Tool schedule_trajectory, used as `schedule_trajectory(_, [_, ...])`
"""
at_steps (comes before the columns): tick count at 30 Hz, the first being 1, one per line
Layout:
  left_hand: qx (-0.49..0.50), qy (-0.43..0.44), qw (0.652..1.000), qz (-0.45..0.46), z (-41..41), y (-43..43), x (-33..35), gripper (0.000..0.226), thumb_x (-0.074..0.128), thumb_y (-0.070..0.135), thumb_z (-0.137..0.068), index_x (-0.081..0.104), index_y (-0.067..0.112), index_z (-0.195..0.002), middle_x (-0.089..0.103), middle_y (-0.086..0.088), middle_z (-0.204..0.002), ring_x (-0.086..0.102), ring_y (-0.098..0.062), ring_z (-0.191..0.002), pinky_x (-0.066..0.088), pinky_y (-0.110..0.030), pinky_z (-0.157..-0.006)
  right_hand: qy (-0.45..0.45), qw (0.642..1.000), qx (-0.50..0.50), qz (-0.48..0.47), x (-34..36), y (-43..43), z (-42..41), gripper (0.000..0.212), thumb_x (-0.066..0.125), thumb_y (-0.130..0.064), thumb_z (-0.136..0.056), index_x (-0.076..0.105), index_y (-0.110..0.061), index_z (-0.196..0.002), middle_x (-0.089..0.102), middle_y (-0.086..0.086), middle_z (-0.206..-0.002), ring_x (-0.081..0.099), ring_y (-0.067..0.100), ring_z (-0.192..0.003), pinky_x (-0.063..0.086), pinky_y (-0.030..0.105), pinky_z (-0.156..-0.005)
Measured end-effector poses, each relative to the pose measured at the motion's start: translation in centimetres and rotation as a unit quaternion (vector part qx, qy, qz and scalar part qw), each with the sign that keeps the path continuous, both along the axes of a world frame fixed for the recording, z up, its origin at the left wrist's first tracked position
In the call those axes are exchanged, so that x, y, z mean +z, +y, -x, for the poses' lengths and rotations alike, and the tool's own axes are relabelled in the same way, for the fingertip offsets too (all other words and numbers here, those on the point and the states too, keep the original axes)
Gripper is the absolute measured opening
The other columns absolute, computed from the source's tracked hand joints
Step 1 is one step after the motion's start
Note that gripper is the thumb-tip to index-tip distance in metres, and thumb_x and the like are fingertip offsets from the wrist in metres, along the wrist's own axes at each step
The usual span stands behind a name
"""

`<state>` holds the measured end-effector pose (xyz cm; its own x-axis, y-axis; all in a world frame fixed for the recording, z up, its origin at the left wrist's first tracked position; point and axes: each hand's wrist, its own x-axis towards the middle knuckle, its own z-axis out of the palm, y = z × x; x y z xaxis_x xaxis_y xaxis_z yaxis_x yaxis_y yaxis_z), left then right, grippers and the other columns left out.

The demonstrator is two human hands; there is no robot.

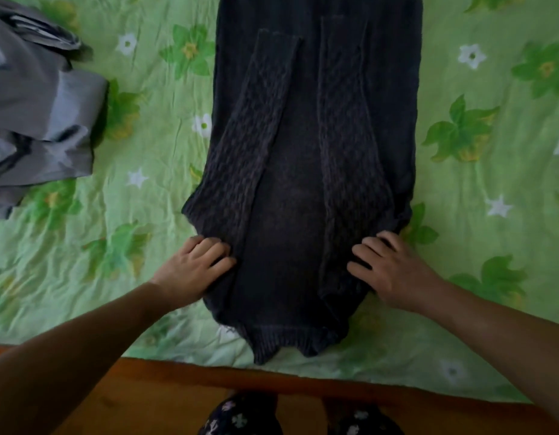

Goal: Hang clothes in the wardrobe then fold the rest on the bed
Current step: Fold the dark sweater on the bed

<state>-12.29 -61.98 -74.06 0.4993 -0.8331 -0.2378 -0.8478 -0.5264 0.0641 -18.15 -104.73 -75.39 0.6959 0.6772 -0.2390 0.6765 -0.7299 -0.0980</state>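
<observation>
A dark grey cable-knit sweater (303,171) lies flat on the green flowered bedsheet (152,215). Both of its sleeves are folded inward along the body. My left hand (193,268) holds the sweater's near left edge, with fingers curled over the knit. At the near right edge, my right hand (388,271) grips the fabric the same way. The ribbed end of the sweater (287,343) lies close to the near edge of the bed.
A heap of grey clothes (36,114) sits on the sheet at the far left. The wooden bed frame (209,390) runs along the bottom. My legs in dark patterned trousers (240,416) stand against it.
</observation>
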Motion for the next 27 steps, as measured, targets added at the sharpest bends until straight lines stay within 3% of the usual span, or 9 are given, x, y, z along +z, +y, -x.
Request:
schedule_trajectory(3, [-0.034, 0.027, 0.998, -0.045, 0.7, 1.6, -0.5, 0.061, 0.049, 0.012, -0.081, 0.050, 0.011, -0.142, 0.054, -0.019, -0.135, 0.050, -0.039, -0.130, 0.034, -0.053, -0.113, -0.027, 0.999, -0.014, 0.008, -0.3, -0.2, 0.9, 0.021, 0.052, -0.012, -0.086, 0.060, -0.017, -0.104, 0.055, 0.009, -0.097, 0.055, 0.034, -0.092, 0.041, 0.053, -0.089])
schedule_trajectory(7, [-0.039, 0.023, 0.997, -0.065, 1.0, 1.5, -0.4, 0.057, 0.043, 0.023, -0.091, 0.047, 0.010, -0.147, 0.052, -0.018, -0.141, 0.044, -0.037, -0.138, 0.025, -0.054, -0.119, -0.036, 0.999, -0.035, 0.020, -0.1, -0.9, 2.0, 0.021, 0.048, -0.009, -0.086, 0.059, -0.015, -0.102, 0.051, 0.008, -0.089, 0.052, 0.033, -0.083, 0.040, 0.051, -0.083])
schedule_trajectory(13, [-0.025, 0.002, 0.999, -0.028, 1.7, 0.4, -0.1, 0.036, 0.047, 0.030, -0.091, 0.067, 0.012, -0.114, 0.061, -0.018, -0.128, 0.055, -0.036, -0.128, 0.033, -0.058, -0.114, -0.042, 0.998, -0.037, 0.005, 0.0, 0.9, 4.0, 0.034, 0.054, -0.013, -0.084, 0.059, -0.013, -0.117, 0.056, 0.019, -0.119, 0.055, 0.040, -0.111, 0.035, 0.060, -0.105])
schedule_trajectory(16, [0.001, 0.045, 0.998, 0.037, 0.7, -0.1, 0.8, 0.037, 0.048, 0.035, -0.090, 0.068, 0.010, -0.109, 0.065, -0.013, -0.114, 0.064, -0.032, -0.109, 0.045, -0.047, -0.107, -0.011, 0.997, -0.065, -0.040, 1.2, 1.8, 2.9, 0.033, 0.053, -0.014, -0.078, 0.069, -0.012, -0.107, 0.065, 0.012, -0.104, 0.064, 0.035, -0.098, 0.046, 0.054, -0.101])
schedule_trajectory(18, [0.083, 0.115, 0.986, 0.092, -0.8, -0.6, 1.9, 0.036, 0.050, 0.032, -0.087, 0.064, 0.007, -0.109, 0.066, -0.013, -0.103, 0.067, -0.032, -0.092, 0.046, -0.032, -0.092, 0.042, 0.989, -0.099, -0.099, 2.4, 2.0, 1.3, 0.041, 0.050, -0.018, -0.075, 0.073, -0.007, -0.108, 0.068, 0.013, -0.095, 0.069, 0.035, -0.086, 0.057, 0.048, -0.086])
schedule_trajectory(20, [0.223, 0.177, 0.949, 0.137, -3.3, -1.4, 3.3, 0.035, 0.052, 0.026, -0.084, 0.056, 0.011, -0.115, 0.066, -0.010, -0.098, 0.066, -0.032, -0.083, 0.038, -0.025, -0.071, 0.107, 0.959, -0.199, -0.169, 4.1, 1.9, -1.2, 0.046, 0.055, -0.013, -0.078, 0.067, -0.006, -0.122, 0.069, 0.016, -0.104, 0.070, 0.037, -0.089, 0.059, 0.044, -0.077])
schedule_trajectory(22, [0.349, 0.205, 0.895, 0.187, -7.0, -2.6, 4.7, 0.035, 0.053, 0.024, -0.082, 0.052, 0.020, -0.116, 0.065, -0.001, -0.093, 0.064, -0.028, -0.080, 0.037, -0.026, -0.066, 0.150, 0.908, -0.321, -0.222, 5.7, 1.4, -4.7, 0.051, 0.050, -0.017, -0.084, 0.054, -0.018, -0.135, 0.067, 0.013, -0.117, 0.067, 0.034, -0.101, 0.053, 0.038, -0.085])
schedule_trajectory(25, [0.447, 0.180, 0.836, 0.263, -15.0, -4.3, 5.6, 0.038, 0.054, 0.028, -0.082, 0.055, 0.022, -0.119, 0.063, 0.002, -0.094, 0.060, -0.017, -0.080, 0.040, -0.024, -0.069, 0.087, 0.840, -0.465, -0.264, 6.4, 0.4, -12.2, 0.037, 0.046, -0.025, -0.098, 0.044, -0.025, -0.134, 0.068, 0.016, -0.114, 0.065, 0.037, -0.101, 0.047, 0.039, -0.082])
schedule_trajectory(27, [0.502, 0.163, 0.809, 0.257, -20.0, -5.0, 5.2, 0.044, 0.059, 0.025, -0.090, 0.049, 0.017, -0.133, 0.064, -0.005, -0.107, 0.064, -0.025, -0.090, 0.049, -0.032, -0.079, 0.080, 0.801, -0.538, -0.252, 6.0, -0.8, -16.7, 0.036, 0.049, -0.030, -0.102, 0.043, -0.019, -0.135, 0.065, 0.019, -0.120, 0.062, 0.040, -0.108, 0.045, 0.040, -0.085])
